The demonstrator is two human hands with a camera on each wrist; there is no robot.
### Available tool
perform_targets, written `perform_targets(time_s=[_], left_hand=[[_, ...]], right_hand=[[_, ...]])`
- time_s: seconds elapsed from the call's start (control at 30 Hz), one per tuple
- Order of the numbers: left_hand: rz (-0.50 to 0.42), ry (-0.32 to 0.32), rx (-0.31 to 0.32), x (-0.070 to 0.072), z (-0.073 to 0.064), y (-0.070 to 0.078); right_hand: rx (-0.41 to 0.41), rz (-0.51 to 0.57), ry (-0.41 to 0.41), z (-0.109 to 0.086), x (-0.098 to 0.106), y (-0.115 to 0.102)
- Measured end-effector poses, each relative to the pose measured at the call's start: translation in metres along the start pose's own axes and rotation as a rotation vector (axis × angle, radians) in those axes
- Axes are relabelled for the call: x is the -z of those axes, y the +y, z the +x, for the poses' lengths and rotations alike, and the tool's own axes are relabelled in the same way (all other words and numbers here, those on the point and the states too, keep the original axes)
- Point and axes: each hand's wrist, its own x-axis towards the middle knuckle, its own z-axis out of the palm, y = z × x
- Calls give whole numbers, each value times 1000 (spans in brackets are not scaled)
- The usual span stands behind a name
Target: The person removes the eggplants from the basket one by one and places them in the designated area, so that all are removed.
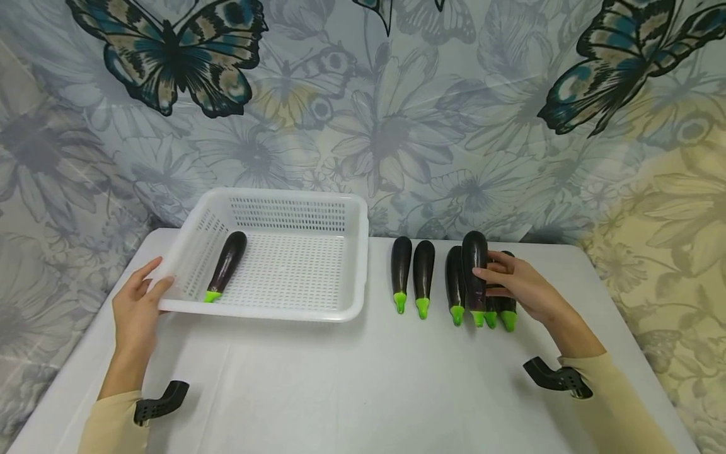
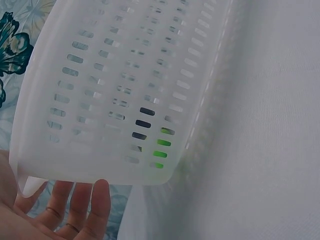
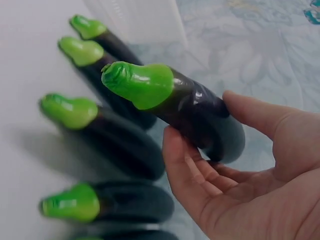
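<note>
A white perforated plastic basket (image 1: 272, 312) is on the left of the table, with one dark purple eggplant (image 1: 229, 261) lying inside near its left wall. My left hand (image 1: 136, 306) grips the basket's left end, thumb over the rim and fingers outside; the left wrist view shows these fingers (image 2: 100, 202) by the outer wall. On the right, my right hand (image 1: 522, 284) holds another eggplant (image 1: 474, 271) between thumb and fingers. In the right wrist view this held eggplant (image 3: 185, 107), with its bright green stem end, appears raised above its neighbours.
Two eggplants (image 1: 401, 271) (image 1: 423, 277) lie side by side right of the basket. Several more, including one eggplant (image 1: 454, 284), lie beneath and beside my right hand, partly hidden. A patterned butterfly-and-flower cloth (image 1: 391, 126) hangs behind the white table (image 1: 351, 384).
</note>
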Motion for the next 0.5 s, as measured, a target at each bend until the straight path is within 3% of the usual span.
perform_targets(time_s=[0.27, 0.5], left_hand=[[-5, -8, -5, 0, -1, 1], [5, -13, -1, 0, -1, 0]], right_hand=[[2, -67, 79, -10, 26, 19], [-15, -118, 94, -23, 47, 33]])
